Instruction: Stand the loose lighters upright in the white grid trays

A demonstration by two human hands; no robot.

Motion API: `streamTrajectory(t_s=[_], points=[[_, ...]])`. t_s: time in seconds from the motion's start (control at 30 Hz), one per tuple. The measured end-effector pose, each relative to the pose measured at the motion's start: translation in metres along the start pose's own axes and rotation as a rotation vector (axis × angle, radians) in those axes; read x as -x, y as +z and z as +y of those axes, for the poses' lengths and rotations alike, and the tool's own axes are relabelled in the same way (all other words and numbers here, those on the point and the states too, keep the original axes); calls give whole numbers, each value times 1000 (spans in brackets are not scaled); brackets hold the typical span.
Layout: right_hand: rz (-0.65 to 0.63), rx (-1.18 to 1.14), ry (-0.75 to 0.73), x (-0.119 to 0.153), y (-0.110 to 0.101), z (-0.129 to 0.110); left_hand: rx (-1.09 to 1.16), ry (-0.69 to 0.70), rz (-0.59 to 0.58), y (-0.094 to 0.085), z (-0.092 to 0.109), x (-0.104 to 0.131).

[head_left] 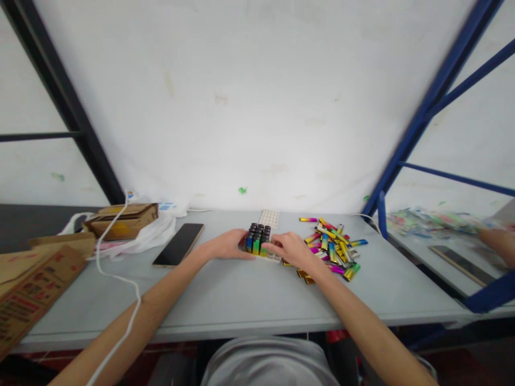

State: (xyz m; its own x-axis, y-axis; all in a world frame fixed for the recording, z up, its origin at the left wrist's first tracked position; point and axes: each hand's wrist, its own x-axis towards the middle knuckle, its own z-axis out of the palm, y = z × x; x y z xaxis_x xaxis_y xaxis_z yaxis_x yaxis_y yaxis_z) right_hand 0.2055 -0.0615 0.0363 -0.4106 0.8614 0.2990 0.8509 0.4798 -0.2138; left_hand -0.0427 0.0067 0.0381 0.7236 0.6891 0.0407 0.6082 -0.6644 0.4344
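Grey clothing [267,362] nearest, below the table edge; taking the cluster of black-capped, shiny coloured pieces [257,238] as landmark, far left of it lie cardboard [44,289], a brown box [124,221] on white plastic [155,236], then a dark phone [179,245]. Left hand [231,245] half-open, curved along the cluster's left side; cluster upright on the grey table [241,300], white gridded tray [269,218] just behind. Right hand [292,249] bent-fingered at its right side, grip on any single piece unclear; loose pile of metallic-coloured pieces [333,249] further right, another person's blurred hand [499,244] well beyond.
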Motion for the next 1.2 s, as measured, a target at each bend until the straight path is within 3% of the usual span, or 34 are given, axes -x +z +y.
streamTrajectory(t_s=[0.2,0.4,0.5,0.67,0.87,1.2], points=[[137,-41,75,8,-21,50,38,-7,-2,1,-1,0],[-162,-146,30,19,-32,87,26,-9,4,5,-7,-3],[-216,-195,36,21,-33,87,53,4,3,6,-8,-3],[-174,-261,42,22,-39,83,37,-5,1,5,-7,-3],[-226,-237,34,21,-38,79,24,-5,6,4,-8,-3],[132,-346,45,12,-19,78,63,38,5,3,-8,-3]])
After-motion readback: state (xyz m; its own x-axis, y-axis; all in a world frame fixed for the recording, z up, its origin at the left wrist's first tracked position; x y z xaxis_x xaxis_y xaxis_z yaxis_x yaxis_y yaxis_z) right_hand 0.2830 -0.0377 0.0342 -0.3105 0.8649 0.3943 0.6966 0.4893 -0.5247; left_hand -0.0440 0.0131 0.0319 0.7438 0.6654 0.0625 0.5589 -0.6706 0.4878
